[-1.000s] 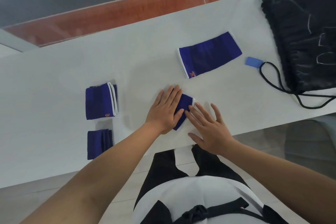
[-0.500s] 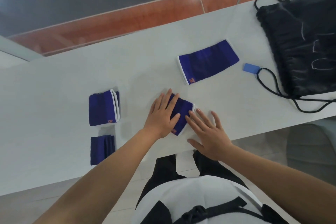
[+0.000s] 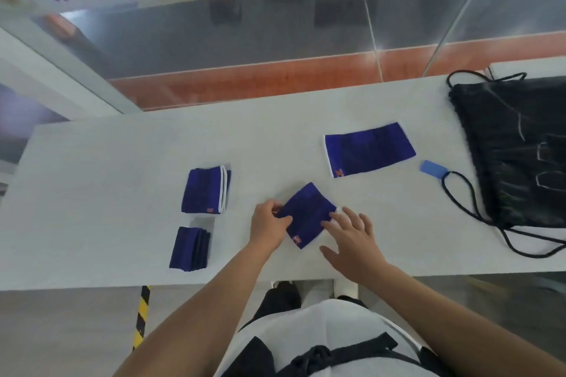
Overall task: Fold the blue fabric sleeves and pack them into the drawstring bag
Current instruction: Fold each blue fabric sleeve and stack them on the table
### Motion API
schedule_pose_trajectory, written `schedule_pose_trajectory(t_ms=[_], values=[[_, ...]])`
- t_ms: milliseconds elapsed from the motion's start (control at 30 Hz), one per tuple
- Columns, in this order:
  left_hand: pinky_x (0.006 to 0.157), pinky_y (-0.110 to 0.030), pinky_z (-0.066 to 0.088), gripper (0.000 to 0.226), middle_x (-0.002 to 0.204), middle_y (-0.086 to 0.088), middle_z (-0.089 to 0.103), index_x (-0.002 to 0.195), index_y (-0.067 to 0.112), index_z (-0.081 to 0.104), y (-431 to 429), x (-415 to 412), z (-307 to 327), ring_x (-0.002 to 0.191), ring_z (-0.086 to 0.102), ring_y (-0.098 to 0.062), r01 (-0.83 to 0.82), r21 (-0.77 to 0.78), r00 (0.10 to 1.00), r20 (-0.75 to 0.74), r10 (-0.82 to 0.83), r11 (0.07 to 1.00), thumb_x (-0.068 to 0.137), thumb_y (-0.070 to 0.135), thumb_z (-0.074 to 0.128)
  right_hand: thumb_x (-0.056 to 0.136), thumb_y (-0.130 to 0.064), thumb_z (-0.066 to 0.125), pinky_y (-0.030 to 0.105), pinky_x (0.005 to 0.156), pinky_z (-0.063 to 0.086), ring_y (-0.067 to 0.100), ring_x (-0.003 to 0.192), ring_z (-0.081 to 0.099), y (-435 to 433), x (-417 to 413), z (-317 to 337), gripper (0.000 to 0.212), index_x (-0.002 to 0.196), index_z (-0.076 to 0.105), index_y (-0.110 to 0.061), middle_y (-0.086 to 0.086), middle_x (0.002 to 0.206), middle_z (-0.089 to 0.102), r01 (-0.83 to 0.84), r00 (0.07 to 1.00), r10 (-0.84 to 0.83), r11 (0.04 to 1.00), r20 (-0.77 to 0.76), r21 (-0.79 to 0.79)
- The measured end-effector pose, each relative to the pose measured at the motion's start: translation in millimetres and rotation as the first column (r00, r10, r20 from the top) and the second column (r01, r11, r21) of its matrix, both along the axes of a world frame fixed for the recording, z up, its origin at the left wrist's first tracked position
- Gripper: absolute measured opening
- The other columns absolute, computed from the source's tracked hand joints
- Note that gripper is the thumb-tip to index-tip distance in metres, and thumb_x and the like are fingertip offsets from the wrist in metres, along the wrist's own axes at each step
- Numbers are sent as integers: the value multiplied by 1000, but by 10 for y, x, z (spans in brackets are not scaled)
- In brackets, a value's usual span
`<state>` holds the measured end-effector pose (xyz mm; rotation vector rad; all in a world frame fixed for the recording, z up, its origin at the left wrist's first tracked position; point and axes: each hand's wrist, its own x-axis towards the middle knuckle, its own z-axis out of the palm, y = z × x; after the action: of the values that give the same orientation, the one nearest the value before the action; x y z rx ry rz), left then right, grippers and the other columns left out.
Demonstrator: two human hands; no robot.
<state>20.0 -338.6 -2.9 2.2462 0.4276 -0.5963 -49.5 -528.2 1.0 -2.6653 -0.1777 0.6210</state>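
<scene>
Head view: folded blue sleeve (image 3: 306, 213) lies diamond-wise on the white table (image 3: 107, 162) near its front edge. Left hand (image 3: 269, 228) pinches its left corner; right hand (image 3: 352, 236) rests spread, fingers on its right edge. Unfolded sleeve (image 3: 369, 150) lies beyond; black drawstring bag (image 3: 517, 150) far right.

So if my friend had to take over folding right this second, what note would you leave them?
Left hand: pinching the left edge of the folded blue fabric sleeve near the table's front.
Right hand: fingers spread, resting on that sleeve's right side.
Done: two folded blue sleeve piles, one white-trimmed, one plain, on the white table to the left.
Left: finish this fold, then fold the flat blue sleeve farther back.
Nothing is packed yet; the black drawstring bag lies at the right.
</scene>
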Motion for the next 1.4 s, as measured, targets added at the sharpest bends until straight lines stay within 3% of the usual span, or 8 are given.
schedule_pose_trajectory(t_ms=[133, 267, 367, 700, 867, 1000, 1200, 1400], values=[[68, -16, 48, 22, 90, 5, 68, 91, 23, 62, 52, -68, 432, 84, 65, -16, 22, -219, 991, 137, 8, 975, 87, 3, 69, 94, -39, 61, 39, 122, 10, 21, 152, 16, -82, 339, 403, 64, 151, 36, -28, -3, 160, 34, 20, 983, -57, 978, 176, 208], [79, -32, 59, 24, 93, 3, 75, 92, 28, 70, 213, -154, 777, 90, 72, -19, 129, -274, 981, 173, -84, 953, 86, 4, 69, 95, -34, 60, 36, 118, 14, 17, 147, 26, 8, 700, 824, 50, 144, 48, -29, -8, 150, 46, -195, 969, 156, 959, 192, 204], [83, -34, 60, 26, 93, 7, 76, 94, 30, 73, 342, -275, 946, 93, 72, -19, 62, -304, 986, 169, -10, 951, 88, 5, 69, 96, -32, 58, 27, 89, 29, 12, 122, 51, 164, 823, 1046, 31, 127, 63, -31, -12, 127, 62, -278, 956, 252, 941, 151, 193], [71, -26, 59, 20, 96, -9, 73, 105, 14, 75, 1005, -453, 1302, 89, 74, -21, -102, -459, 953, 208, 219, 882, 89, 4, 72, 93, -17, 64, 35, 79, 53, 12, 83, 61, 903, 907, 1214, 8, 98, 69, -22, -8, 92, 65, -380, 920, 298, 833, 253, 402], [82, -31, 57, 24, 104, -6, 77, 110, 10, 73, 1650, -243, 1370, 96, 73, -21, -149, -661, 960, 81, 267, 735, 88, 1, 71, 92, -9, 68, 24, 77, 56, 10, 86, 67, 1260, 1193, 1407, 14, 88, 70, -22, -13, 87, 70, 31, 999, -42, 758, 2, 652], [81, -41, 59, 35, 117, -16, 72, 125, 10, 63, 2051, 57, 1119, 104, 71, -32, -304, -763, 924, -90, 372, 571, 91, 4, 68, 93, 0, 63, 37, 70, 64, 21, 81, 70, 1639, 1290, 1205, 9, 91, 70, -5, 5, 91, 71, 442, 897, -253, 544, -362, 714], [74, -38, 60, 42, 112, -11, 70, 124, 23, 53, 2430, 457, 497, 96, 72, -25, -392, -535, 918, -172, 358, 748, 90, 2, 67, 95, 1, 59, 38, 59, 61, 27, 75, 72, 2221, 1277, 575, 12, 105, 64, 1, 23, 103, 72, 828, 559, -468, 362, -684, 429], [79, -37, 60, 34, 113, -4, 69, 114, 24, 58, 2660, 987, 253, 99, 70, -20, -227, -480, 971, -46, 234, 847, 90, 2, 66, 88, 8, 64, 45, 66, 62, 30, 80, 70, 2476, 1641, 387, 23, 101, 54, -7, 17, 98, 67, 873, 480, -567, 232, -669, 429]])
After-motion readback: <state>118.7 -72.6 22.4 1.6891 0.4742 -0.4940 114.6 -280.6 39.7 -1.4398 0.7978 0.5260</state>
